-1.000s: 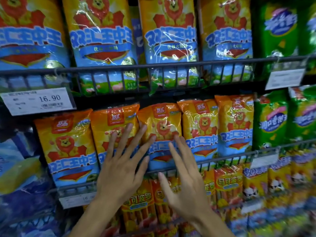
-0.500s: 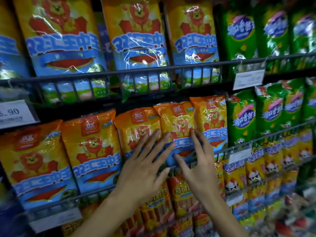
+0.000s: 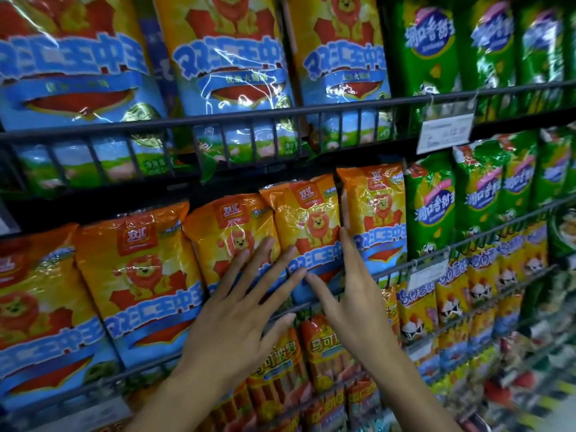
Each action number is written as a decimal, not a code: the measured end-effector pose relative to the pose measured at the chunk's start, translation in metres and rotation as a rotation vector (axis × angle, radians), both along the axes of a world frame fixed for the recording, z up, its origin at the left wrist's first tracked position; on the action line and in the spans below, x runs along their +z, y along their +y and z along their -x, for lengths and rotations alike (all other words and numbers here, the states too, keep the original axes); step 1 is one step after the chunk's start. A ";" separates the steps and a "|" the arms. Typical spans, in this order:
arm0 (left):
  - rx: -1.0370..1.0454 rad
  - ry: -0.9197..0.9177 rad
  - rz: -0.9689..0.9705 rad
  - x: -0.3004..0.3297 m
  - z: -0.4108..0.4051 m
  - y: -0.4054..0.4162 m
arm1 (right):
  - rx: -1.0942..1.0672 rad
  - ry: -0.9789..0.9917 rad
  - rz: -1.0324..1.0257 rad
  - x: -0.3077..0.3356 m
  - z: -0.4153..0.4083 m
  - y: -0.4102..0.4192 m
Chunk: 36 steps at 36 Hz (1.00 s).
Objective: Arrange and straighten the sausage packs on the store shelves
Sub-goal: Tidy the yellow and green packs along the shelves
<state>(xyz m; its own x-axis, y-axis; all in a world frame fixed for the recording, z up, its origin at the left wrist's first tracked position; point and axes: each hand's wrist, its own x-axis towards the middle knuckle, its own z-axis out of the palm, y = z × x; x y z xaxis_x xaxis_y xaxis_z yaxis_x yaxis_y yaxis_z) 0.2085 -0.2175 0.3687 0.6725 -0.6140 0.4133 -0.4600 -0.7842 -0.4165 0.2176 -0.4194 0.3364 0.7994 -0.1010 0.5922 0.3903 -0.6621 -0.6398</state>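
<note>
On the middle shelf, my left hand (image 3: 237, 322) lay flat, fingers spread, against an orange sausage pack (image 3: 307, 232); my right hand (image 3: 355, 294), fingers straight and together, pressed its right edge, beside the neighbouring pack (image 3: 378, 213).

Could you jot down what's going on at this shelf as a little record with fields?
place: wire-fronted shop shelves
left hand: fingers spread, straight, against an orange plastic lion-print sausage pack
right hand: straight, edge-on by the neighbouring orange lion-print pack
shelf above: larger blue-and-yellow lion-print packs
to the right: green plastic packs
price tag: too blurred to read
</note>
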 end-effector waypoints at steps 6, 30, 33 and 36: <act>-0.008 0.004 -0.004 -0.002 -0.002 -0.001 | -0.210 -0.064 -0.015 -0.010 0.001 0.007; -0.077 0.019 -0.029 -0.010 0.000 0.004 | -0.174 -0.089 0.133 -0.025 0.009 0.019; -0.088 0.017 -0.023 -0.009 0.000 0.004 | -0.174 -0.093 0.107 -0.023 0.013 0.020; -0.105 0.023 -0.023 -0.008 0.002 0.005 | -0.156 -0.087 0.080 -0.025 0.019 0.020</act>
